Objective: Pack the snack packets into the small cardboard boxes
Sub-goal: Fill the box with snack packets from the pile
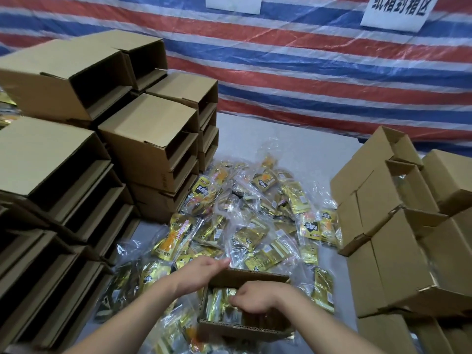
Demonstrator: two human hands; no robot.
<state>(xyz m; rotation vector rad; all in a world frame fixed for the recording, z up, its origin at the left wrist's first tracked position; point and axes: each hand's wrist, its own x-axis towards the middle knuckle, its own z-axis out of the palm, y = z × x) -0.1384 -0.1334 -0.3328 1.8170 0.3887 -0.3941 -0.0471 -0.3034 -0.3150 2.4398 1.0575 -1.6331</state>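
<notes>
A small open cardboard box [245,325] sits at the near edge of the grey worktop [293,146], partly resting on loose packets, with gold foil snack packets standing on edge inside it. The left hand [201,273] rests on the box's far left corner, fingers stretched along the raised far flap, not curled round anything. The right hand [258,297] reaches into the box from the right, its fingers bent down onto the packed packets [219,302]; whether they pinch one I cannot tell. Beyond the box, a loose heap of snack packets [245,218] in gold and clear wrapping spreads over the middle of the worktop. Along the left edge stand stacks of empty cardboard boxes [143,146] lying on their sides, open ends facing right. Along the right edge stand more stacked boxes [388,241], some with flaps up. Behind the worktop hangs a red, white and blue striped tarpaulin [306,60] bearing two white paper signs [398,11].
</notes>
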